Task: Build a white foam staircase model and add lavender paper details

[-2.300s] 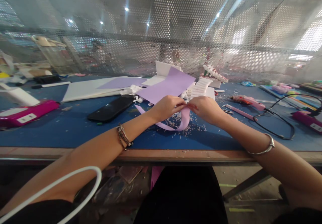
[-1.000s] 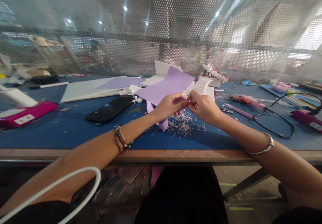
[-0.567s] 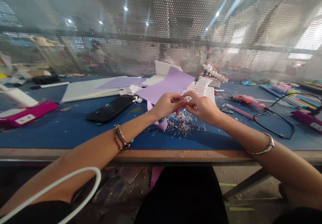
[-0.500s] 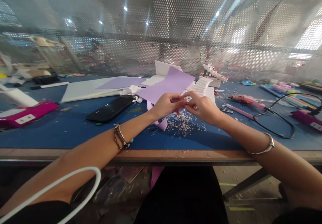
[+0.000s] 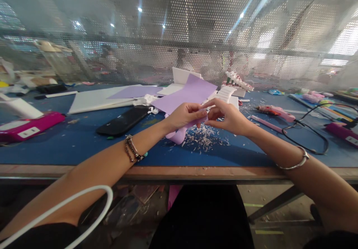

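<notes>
A curled strip of light purple sheet [image 5: 176,136], paper or thin foam, hangs below my left hand [image 5: 186,114], whose thumb and fingers pinch its upper part. Close by on the right, my right hand [image 5: 228,118] has its thumb and index finger apart, with the fingertips near the strip's end. Whether one of its curled fingers touches the strip I cannot tell. Under both hands lies a scatter of pale shavings [image 5: 203,139]. Just behind them, a larger purple sheet [image 5: 187,94] rests on white pieces.
Left of my hands lie a black phone [image 5: 123,121] and a magenta power strip [image 5: 33,126]. To the right are a pink glue gun [image 5: 279,112], a pink stick [image 5: 268,124] and a black cable [image 5: 310,150]. White boards [image 5: 97,99] and a perforated metal screen [image 5: 192,29] stand behind.
My right hand's thumb and index finger have spread apart. The strip's curl has shifted, and more of it shows beneath my left hand, which has barely moved.
</notes>
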The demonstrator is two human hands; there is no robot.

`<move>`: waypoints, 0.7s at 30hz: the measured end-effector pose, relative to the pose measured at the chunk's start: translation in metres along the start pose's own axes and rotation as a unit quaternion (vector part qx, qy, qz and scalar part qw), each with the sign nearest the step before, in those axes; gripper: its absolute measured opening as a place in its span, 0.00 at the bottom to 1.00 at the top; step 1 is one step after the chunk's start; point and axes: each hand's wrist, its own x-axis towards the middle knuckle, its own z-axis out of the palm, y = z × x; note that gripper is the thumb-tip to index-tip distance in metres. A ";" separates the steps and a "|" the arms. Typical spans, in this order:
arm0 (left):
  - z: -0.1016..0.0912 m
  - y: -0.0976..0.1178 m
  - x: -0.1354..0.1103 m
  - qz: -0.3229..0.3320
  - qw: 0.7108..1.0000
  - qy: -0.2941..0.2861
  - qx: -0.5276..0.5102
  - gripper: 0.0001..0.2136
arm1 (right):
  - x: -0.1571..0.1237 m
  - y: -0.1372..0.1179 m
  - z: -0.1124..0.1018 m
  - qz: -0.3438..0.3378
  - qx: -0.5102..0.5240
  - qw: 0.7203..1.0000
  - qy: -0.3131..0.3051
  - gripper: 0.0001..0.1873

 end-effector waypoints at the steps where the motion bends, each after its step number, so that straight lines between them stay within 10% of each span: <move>1: 0.000 0.000 0.000 0.000 1.000 0.000 -0.001 0.14 | 0.000 0.000 0.000 0.003 0.009 1.000 -0.001 0.20; 8: -0.001 -0.005 0.001 0.000 0.999 0.004 0.032 0.15 | -0.001 -0.001 0.000 0.012 -0.127 0.992 -0.002 0.18; 17: 0.004 -0.006 0.002 -0.010 0.994 0.048 0.102 0.16 | 0.001 -0.011 0.007 0.016 -0.478 0.878 -0.027 0.10; 21: 0.005 -0.005 0.002 -0.007 0.994 0.052 0.101 0.16 | 0.000 -0.009 0.009 0.000 -0.487 0.873 -0.020 0.11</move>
